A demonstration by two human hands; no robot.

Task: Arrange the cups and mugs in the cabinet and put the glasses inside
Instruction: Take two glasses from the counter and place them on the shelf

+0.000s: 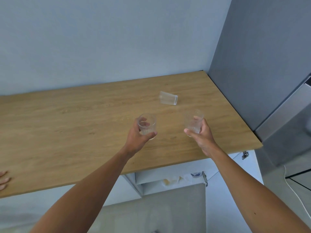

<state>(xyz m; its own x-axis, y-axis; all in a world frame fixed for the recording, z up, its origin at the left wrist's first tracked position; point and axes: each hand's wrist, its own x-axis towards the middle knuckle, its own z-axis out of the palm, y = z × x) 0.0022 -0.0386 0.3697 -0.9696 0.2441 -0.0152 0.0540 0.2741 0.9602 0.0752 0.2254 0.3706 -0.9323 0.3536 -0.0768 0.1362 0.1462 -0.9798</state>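
Observation:
My left hand grips a clear ribbed glass just above the wooden countertop. To its right, my right hand is wrapped around a second clear ribbed glass. A third glass sits farther back on the counter and looks upside down. Below the counter's front edge, the cabinet stands open; inside it I can make out a blue-patterned cup and a pale yellowish cup.
A grey wall panel bounds the counter on the right. Another person's fingers rest on the counter's left front edge. The open cabinet door hangs below, with a white cable on the floor at right.

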